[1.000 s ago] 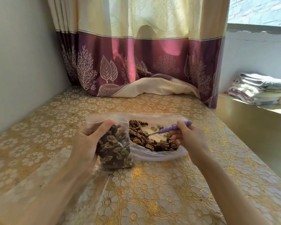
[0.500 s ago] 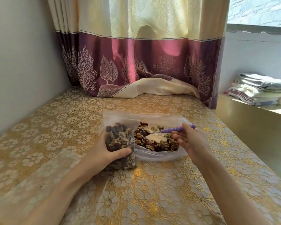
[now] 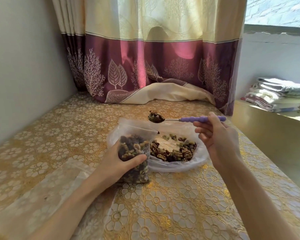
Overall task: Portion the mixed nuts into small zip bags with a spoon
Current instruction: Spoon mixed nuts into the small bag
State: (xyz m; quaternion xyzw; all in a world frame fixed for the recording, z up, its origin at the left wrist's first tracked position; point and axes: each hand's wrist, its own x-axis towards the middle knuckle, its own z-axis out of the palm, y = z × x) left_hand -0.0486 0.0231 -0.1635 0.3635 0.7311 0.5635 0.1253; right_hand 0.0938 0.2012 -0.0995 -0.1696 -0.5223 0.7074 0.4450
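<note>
Head view: the small zip bag [image 3: 134, 155] is soft, thin plastic, already well filled and likely to slump; it is best held round its belly, as the left hand [image 3: 119, 163] does, fingers and thumb curled about it, its base on the tablecloth [image 3: 171, 205]; the right hand [image 3: 218, 142] pinches the purple handle of the spoon [image 3: 185, 119], palm turned inward, wrist raised; the loaded bowl hovers just above the bag's open mouth; loose mixed nuts [image 3: 173, 152] lie in the large bag [image 3: 200, 160] beneath that grip.

two bags [image 3: 133, 153] [image 3: 177, 164], one spoon [image 3: 189, 119], two hands [image 3: 119, 164] [image 3: 218, 141].
</note>
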